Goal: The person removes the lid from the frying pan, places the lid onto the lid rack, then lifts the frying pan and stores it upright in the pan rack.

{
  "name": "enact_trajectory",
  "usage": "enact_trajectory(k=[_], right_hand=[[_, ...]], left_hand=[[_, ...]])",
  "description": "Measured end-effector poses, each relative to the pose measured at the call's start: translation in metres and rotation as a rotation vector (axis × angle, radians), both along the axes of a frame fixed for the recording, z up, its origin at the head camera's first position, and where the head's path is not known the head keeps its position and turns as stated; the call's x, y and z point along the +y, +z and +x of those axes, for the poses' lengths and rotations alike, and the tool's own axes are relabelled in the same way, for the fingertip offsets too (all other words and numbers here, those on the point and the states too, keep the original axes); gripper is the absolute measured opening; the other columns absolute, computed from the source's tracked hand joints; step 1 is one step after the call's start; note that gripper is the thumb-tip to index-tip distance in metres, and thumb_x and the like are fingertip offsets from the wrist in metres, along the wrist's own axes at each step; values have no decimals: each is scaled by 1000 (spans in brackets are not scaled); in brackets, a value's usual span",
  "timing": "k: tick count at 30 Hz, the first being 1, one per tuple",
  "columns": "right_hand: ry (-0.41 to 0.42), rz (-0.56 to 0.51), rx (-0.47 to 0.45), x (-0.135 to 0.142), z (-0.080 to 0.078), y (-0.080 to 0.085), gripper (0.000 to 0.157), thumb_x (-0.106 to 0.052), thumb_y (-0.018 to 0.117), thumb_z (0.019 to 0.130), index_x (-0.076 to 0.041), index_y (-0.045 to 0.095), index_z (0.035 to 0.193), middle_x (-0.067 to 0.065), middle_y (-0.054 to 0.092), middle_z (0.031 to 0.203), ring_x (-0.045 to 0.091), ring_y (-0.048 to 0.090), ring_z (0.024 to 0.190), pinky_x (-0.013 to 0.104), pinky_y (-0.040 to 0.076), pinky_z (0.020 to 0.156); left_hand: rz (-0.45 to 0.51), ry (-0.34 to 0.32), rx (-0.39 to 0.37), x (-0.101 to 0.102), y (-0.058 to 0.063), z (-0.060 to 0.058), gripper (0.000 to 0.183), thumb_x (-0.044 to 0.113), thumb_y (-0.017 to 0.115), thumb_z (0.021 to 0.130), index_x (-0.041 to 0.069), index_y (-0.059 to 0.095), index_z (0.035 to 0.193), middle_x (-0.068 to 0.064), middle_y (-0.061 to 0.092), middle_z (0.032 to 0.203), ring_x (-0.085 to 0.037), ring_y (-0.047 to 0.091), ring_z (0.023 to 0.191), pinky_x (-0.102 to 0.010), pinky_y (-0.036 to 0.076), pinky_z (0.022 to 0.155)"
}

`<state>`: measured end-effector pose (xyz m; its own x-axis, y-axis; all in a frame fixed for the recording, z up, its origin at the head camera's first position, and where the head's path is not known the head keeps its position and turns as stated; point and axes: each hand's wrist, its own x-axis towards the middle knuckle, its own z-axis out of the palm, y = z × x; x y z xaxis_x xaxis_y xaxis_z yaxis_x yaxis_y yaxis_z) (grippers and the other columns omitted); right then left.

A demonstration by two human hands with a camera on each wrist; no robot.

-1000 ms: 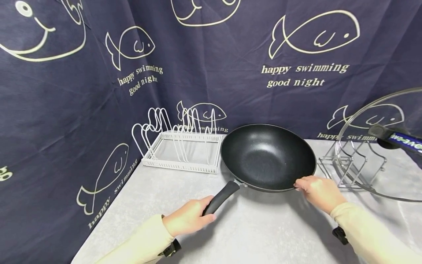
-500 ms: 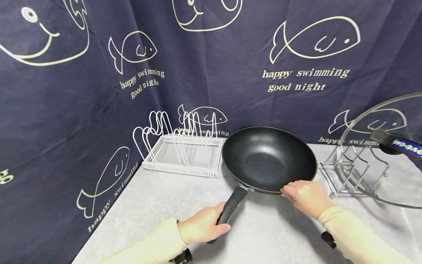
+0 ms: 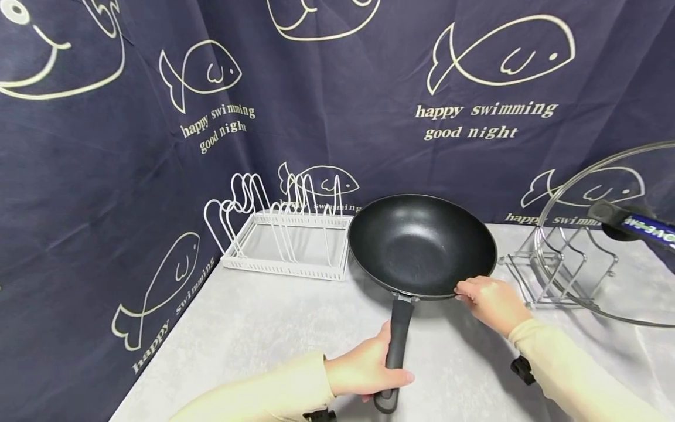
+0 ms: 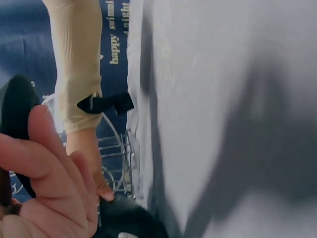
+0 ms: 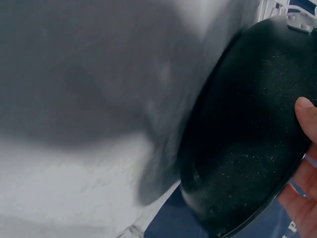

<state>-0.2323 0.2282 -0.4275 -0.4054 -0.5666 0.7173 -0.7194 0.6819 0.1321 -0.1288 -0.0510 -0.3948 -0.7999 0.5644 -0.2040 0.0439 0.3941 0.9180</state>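
A black frying pan (image 3: 416, 249) with deep, sloped sides faces up in the middle of the head view. Its dark handle (image 3: 401, 328) points toward the person. My left hand (image 3: 364, 368) grips that handle near its end, thumb laid across the top. At the near right rim, my right hand (image 3: 490, 302) pinches the edge between thumb and fingers. The right wrist view shows the pan's dark outer side (image 5: 247, 134) above the table, with the right thumb on it. In the left wrist view, the left fingers (image 4: 54, 173) curl around the handle.
A white rack (image 3: 285, 269) with upright wire loops stands left of the pan. To the right, a chrome wire rack (image 3: 569, 293) holds a glass lid (image 3: 554, 205) on edge. A dark blue fish-print cloth (image 3: 369, 117) hangs behind the grey table (image 3: 253, 334).
The pan has turned, its handle swinging from the lower left to nearly straight toward the person. My left hand moved right with the handle; my right hand shifted left along the rim.
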Motion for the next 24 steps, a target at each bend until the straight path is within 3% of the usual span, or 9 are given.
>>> enact_trajectory(k=[3,8,12,16,21,24], right_hand=[[-42,-18,-25,2,2,0,34,0,76,57,-16,48,66,-1,54,58,22,56,51,37,41,39],[-82,-30,-61,4,5,-2,36,0,79,58,-17,48,66,-2,56,59,23,58,53,38,41,40],[-101,-14,-87,4,7,0,35,-2,80,60,-17,50,68,-2,58,62,23,60,56,39,43,44],[-116,4,-148,1,13,5,25,-1,79,63,-14,62,77,0,63,71,23,64,65,41,49,52],[-125,24,-281,-5,26,11,34,-3,78,67,-3,69,100,14,68,95,32,65,89,48,52,74],[-107,42,-311,-6,35,13,35,-5,78,68,-2,69,102,21,66,105,38,63,96,52,50,80]], left_hand=[[72,10,-56,9,-1,0,55,9,70,81,8,35,123,2,46,52,-10,36,27,-24,32,28],[181,14,-111,19,-4,0,46,1,67,79,12,34,108,1,46,50,-8,34,27,-22,30,28],[223,15,-128,23,-6,-1,45,-2,66,79,11,33,108,2,47,50,-7,34,27,-22,29,28],[247,12,-131,25,-9,-5,49,-2,65,80,11,33,115,2,47,51,-7,34,27,-23,28,28],[297,46,-154,29,-11,-9,51,-3,64,81,12,34,119,-1,47,51,-8,33,27,-22,27,27],[309,62,-169,32,-12,-10,50,-3,62,82,12,33,121,-2,47,52,-8,32,27,-22,26,27]])
